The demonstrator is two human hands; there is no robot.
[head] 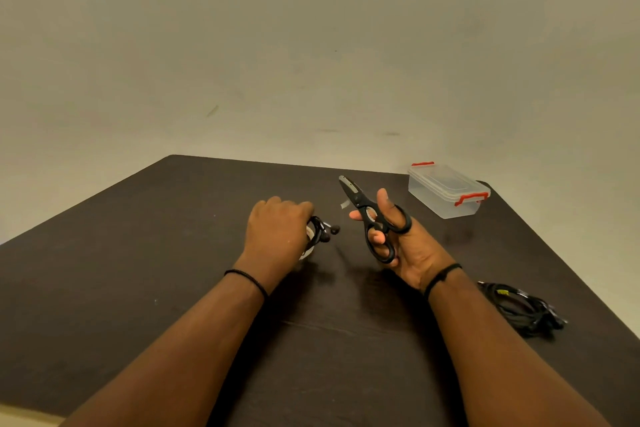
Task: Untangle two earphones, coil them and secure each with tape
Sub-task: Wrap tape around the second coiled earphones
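Sitting beyond the right hand, near the far right corner of the dark table, is a clear plastic box with red clips, lid on; its contents cannot be made out through the wall.

Right hand grips black scissors, thumb through one loop, fingers through the other, blades together and pointing up and away. A small strip of tape hangs at the blades, on the side facing the left hand.

Left hand is knuckles up, fingers curled round a coiled black earphone; the earbuds stick out toward the right hand. A pale roll, probably the tape roll, shows under the same hand; whether the fingers also grip it cannot be told.

Second earphone lies as a black bundle on the table beside the right forearm, on its outer side, close to the right table edge. A yellowish mark shows on it.

Hands are apart, with bare tabletop between them. Broad bare surface lies outside the left forearm. The far edge runs just beyond both hands, with a plain wall behind.
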